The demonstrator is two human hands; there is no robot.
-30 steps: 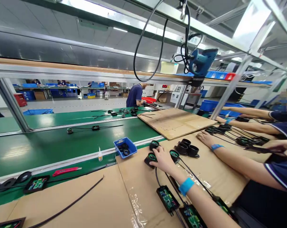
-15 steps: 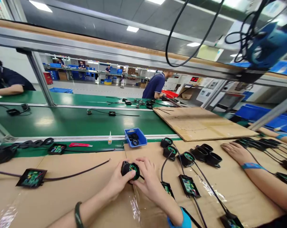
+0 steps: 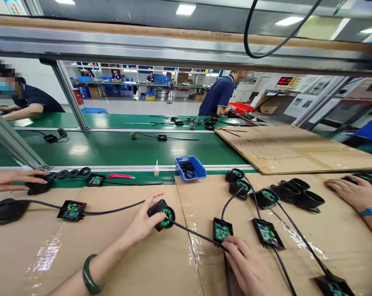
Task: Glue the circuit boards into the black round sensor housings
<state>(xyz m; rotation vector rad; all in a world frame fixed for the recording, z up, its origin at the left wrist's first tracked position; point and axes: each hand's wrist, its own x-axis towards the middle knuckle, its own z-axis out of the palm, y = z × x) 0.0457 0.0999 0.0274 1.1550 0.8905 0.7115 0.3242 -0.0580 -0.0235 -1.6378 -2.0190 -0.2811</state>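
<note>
My left hand [image 3: 142,220] grips a black round housing [image 3: 156,209] with a green circuit board inside its open face; the thumb rests at the board's edge. A dark green bangle circles that wrist. From the housing a black cable [image 3: 193,232] runs right to my right hand [image 3: 249,267], whose fingertips are closed on it. Whatever lies under the right palm is hidden. Just above these fingertips sits a small open black box [image 3: 222,229] with a circuit board, wired to another round housing [image 3: 239,188]. A similar box [image 3: 267,233] lies further right.
Cardboard [image 3: 127,255] covers the bench. A blue bin [image 3: 191,168] with black rings, a small white bottle [image 3: 156,169] and a red cutter [image 3: 121,176] stand behind. Black cups [image 3: 299,193] lie right. Other people's hands reach in at left [image 3: 13,181] and right [image 3: 352,191].
My right hand has left the housing and moved right and down along the cable. My left hand keeps the housing. Another person's hand has come in at the left onto a black part.
</note>
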